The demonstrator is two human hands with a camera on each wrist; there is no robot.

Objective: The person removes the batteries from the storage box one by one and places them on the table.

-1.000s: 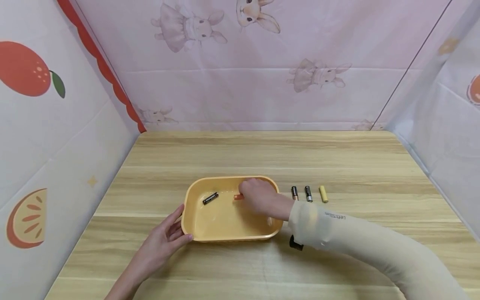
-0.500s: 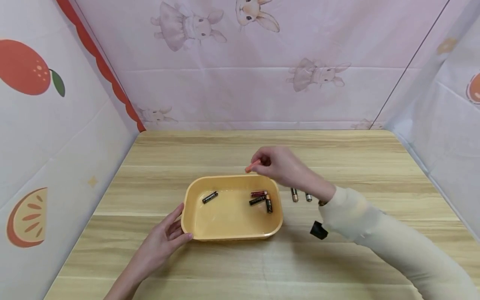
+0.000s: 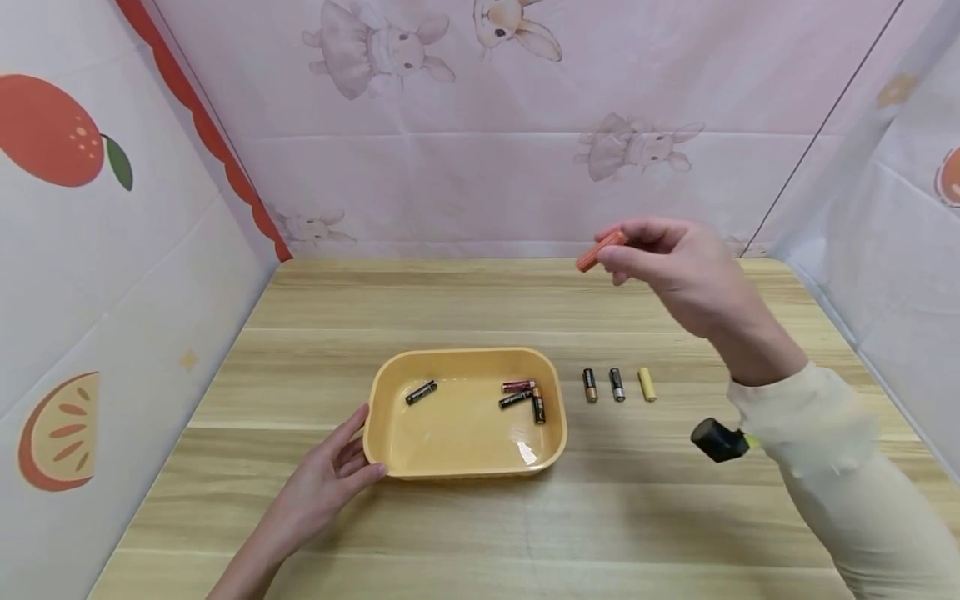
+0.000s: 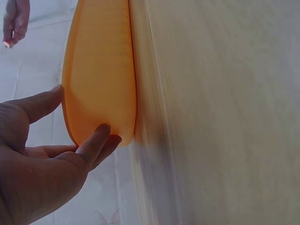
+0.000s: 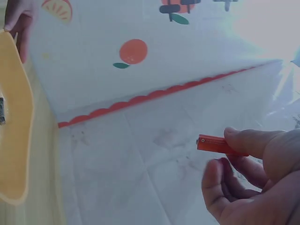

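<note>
Fingers of the left hand are resting half spread around the near left corner of a yellow rectangular plastic tray, four dark red and black cylindrical batteries lying inside. Right of it, two black cylindrical batteries and a yellow one are lying in a row, while the right hand is pinching an orange cylindrical battery well above the right half of the wood-grain table. Probably the step in hand is adding it to the row, calling for a lowering beside the yellow one.
</note>
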